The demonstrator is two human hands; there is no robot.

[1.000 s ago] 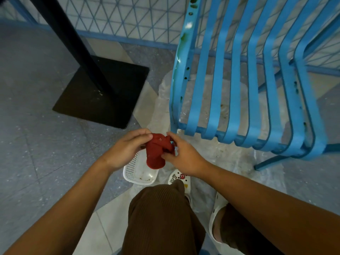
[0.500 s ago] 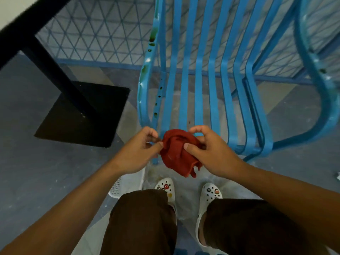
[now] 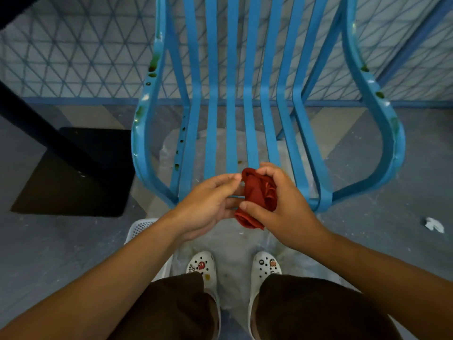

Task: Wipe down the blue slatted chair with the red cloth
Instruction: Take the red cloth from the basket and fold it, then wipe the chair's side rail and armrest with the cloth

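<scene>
The blue slatted chair (image 3: 231,99) stands straight in front of me, its seat slats running toward my hands and brown spots showing on the side rails. A bunched red cloth (image 3: 257,195) is held just above the seat's front edge. My right hand (image 3: 279,207) wraps around the cloth with thumb and fingers closed on it. My left hand (image 3: 208,204) is beside it on the left, fingertips touching the cloth's left edge, fingers loosely curled.
A white mesh basket (image 3: 142,229) sits on the floor under my left forearm. A black table post with a square base (image 3: 73,173) stands to the left. A blue wire fence (image 3: 73,57) runs behind the chair. A crumpled white scrap (image 3: 434,224) lies at right.
The view has swung so the chair sits centred in front of me. The cloth has passed mostly into my right hand, and my left hand's grip has loosened to fingertips.
</scene>
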